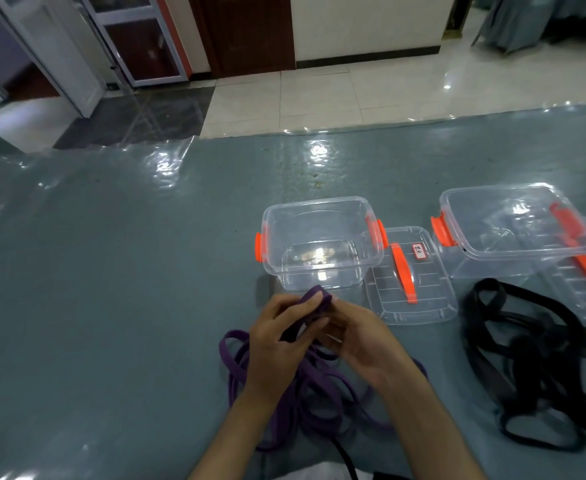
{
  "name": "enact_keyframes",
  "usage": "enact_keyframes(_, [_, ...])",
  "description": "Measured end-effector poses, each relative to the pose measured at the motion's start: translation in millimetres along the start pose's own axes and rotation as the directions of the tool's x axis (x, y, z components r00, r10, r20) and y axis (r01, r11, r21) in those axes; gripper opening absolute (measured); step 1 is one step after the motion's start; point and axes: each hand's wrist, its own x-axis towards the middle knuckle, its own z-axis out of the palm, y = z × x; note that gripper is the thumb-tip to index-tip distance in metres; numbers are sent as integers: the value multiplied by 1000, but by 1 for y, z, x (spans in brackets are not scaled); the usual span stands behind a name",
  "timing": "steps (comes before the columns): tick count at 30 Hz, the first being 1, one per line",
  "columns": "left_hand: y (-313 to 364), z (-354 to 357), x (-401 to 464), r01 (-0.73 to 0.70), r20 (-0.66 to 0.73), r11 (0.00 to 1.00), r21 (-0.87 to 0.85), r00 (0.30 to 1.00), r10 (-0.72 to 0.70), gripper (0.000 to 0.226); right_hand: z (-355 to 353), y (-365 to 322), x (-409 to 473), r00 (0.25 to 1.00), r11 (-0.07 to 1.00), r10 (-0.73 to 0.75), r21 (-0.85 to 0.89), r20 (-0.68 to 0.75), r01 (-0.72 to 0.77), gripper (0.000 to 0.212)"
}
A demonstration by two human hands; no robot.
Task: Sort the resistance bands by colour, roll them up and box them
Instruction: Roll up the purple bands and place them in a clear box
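Note:
A purple resistance band point(315, 303) is held up between both hands, partly coiled at its top end. My left hand point(277, 344) grips it from the left and my right hand point(357, 337) pinches it from the right. Under my hands lies a loose heap of purple bands point(305, 400) on the grey-green table. A tangle of black bands point(534, 362) lies to the right. A clear plastic box with orange latches point(319, 244) stands just beyond my hands, with nothing inside. A second clear box point(516, 226) rests tilted at the far right.
A clear lid with an orange handle point(409, 278) lies flat between the two boxes. Another lid point(582, 285) lies under the tilted box. The table has a shiny plastic cover point(111, 271); its far edge meets a tiled floor.

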Motion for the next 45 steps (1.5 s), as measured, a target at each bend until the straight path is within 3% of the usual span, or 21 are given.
enact_keyframes(7, [11,-6,5,7,-1,1000,22,1000,-7,36,0,-7,-2,998,983,-68,-168,19,70,37])
enact_keyframes(10, [16,-10,7,46,24,998,-42,999,-45,32,-1,-12,-2,980,956,-196,-220,11,194,38])
enact_keyframes(14, [23,-11,11,176,90,969,-171,983,-162,29,-9,-22,-6,896,830,-415,-338,159,444,38])
enact_keyframes(18, [23,-11,14,231,176,947,-222,965,-194,28,-16,-32,-8,841,723,-487,-432,235,539,27])
enact_keyframes(24, [33,2,13,391,23,844,-367,911,-412,23,-11,-23,-5,818,730,-548,-379,174,569,23])
enact_keyframes(28, [35,1,17,403,-62,832,-381,887,-458,16,-9,-21,0,821,705,-547,-438,166,558,16])
enact_keyframes(35, [33,4,24,358,-28,897,-261,926,-377,19,-5,-8,2,809,688,-566,-452,157,568,23])
enact_keyframes(39, [31,3,23,331,117,928,-173,942,-314,32,-8,-9,-3,807,714,-583,-413,99,566,43])
enact_keyframes(45, [27,-6,22,135,152,990,-33,980,-128,36,-20,-19,-12,849,745,-491,-411,195,526,39])
